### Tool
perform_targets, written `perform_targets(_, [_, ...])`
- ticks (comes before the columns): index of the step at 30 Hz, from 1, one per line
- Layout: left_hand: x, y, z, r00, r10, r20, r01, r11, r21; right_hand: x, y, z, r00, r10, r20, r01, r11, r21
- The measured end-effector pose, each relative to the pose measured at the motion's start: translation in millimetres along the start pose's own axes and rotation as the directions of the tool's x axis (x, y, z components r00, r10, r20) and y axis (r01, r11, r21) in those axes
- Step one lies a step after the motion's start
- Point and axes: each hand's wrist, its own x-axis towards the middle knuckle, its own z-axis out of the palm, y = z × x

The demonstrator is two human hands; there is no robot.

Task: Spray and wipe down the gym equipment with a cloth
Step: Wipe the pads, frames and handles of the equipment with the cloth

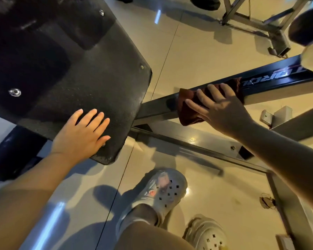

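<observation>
Gym machine footplate (90, 73), upper left: left hand (79, 134) flat, fingers straight, gripping nothing. Centre right: right hand (222, 107) pressing maroon cloth (188, 112) onto black frame beam (260, 83), fingers extended. Risks: cloth slipping off beam edge; no spray bottle visible.

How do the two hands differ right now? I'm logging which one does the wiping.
The right hand presses a dark red cloth onto the black frame bar; the left hand holds nothing and lies flat on the black footplate. The right hand is in shadow, the left is brightly lit. Both have straight, spread fingers.
</observation>
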Motion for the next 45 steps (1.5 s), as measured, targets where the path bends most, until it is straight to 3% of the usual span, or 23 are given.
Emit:
perform_targets(2, [-1.0,1.2,-1.4,1.0,-0.016,0.018,0.016,1.0,-0.009,-1.3,-1.9,-2.4,0.998,0.057,-0.002,-0.057,0.998,-0.002])
perform_targets(7, [-1.3,-0.2,1.9,1.0,0.002,0.025,-0.003,0.999,0.033,34.3,-31.7,-8.4,0.976,0.123,0.178,-0.134,0.99,0.052])
perform_targets(9, [-0.8,0.5,2.4,1.0,0.006,0.009,-0.006,0.999,0.05,63.5,-53.0,-10.0,0.971,0.002,0.238,-0.032,0.992,0.121])
perform_targets(11, [0.7,0.8,3.1,1.0,-0.001,-0.012,0.002,0.998,0.055,93.9,-76.2,-17.9,0.918,-0.119,0.378,0.045,0.979,0.198])
perform_targets(19, [2.3,-2.4,13.2,0.998,0.011,-0.06,-0.005,0.995,0.097,149.1,-126.3,-13.1,0.951,-0.118,0.286,0.037,0.962,0.271])
perform_targets(25, [2.0,-2.0,9.6,0.999,0.0,-0.044,0.003,0.998,0.069,127.4,-100.1,-17.7,0.911,-0.17,0.375,0.044,0.946,0.321])
perform_targets(30, [0.9,-1.5,9.3,0.998,-0.006,-0.061,0.009,0.999,0.044,67.7,-37.3,-27.7,0.915,-0.048,0.401,-0.058,0.967,0.248])
perform_targets(34, [1.1,-1.1,6.9,0.999,-0.003,-0.042,0.004,1.0,0.017,20.9,-2.2,-20.9,0.968,0.119,0.221,-0.171,0.957,0.234])
perform_targets(39, [0.0,0.4,3.4,1.0,-0.007,-0.023,0.007,1.0,-0.012,19.2,-5.1,-19.6,0.972,0.15,0.183,-0.186,0.963,0.197])
perform_targets(45, [0.1,0.2,9.7,0.998,-0.007,-0.068,0.009,1.0,0.03,78.2,-58.6,-25.0,0.917,-0.111,0.383,0.026,0.975,0.222])
